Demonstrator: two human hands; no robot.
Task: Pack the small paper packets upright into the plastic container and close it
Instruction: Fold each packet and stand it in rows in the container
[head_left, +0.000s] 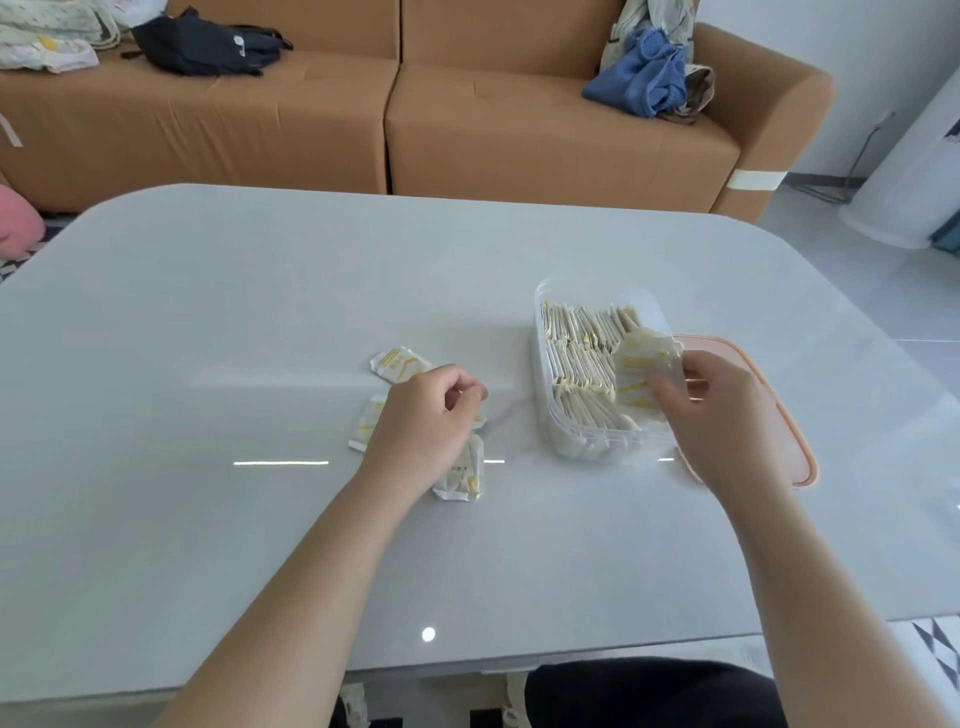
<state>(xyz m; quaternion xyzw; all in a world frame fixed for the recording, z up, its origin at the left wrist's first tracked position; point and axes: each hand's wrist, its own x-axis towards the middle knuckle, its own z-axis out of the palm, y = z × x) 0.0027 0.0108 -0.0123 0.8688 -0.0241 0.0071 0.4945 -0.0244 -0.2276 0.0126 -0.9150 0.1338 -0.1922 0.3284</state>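
A clear plastic container (545, 395) stands on the table right of centre, filled with rows of upright white-and-yellow paper packets (582, 358). My right hand (722, 415) holds a small bunch of packets (644, 369) over the container's right end. My left hand (426, 421) rests curled on the table over loose packets; one lies above it (397, 364), one at its left (363, 428), one below it (462, 475). Whether the left fingers pinch a packet is hidden. The pink-rimmed lid (779, 415) lies under and to the right of the container.
The grey table (260, 338) stretches wide to the left and front. Behind it stands an orange sofa (467, 119) with a black bag (208, 44) and blue cloth (644, 78). A white appliance (914, 171) stands at the far right.
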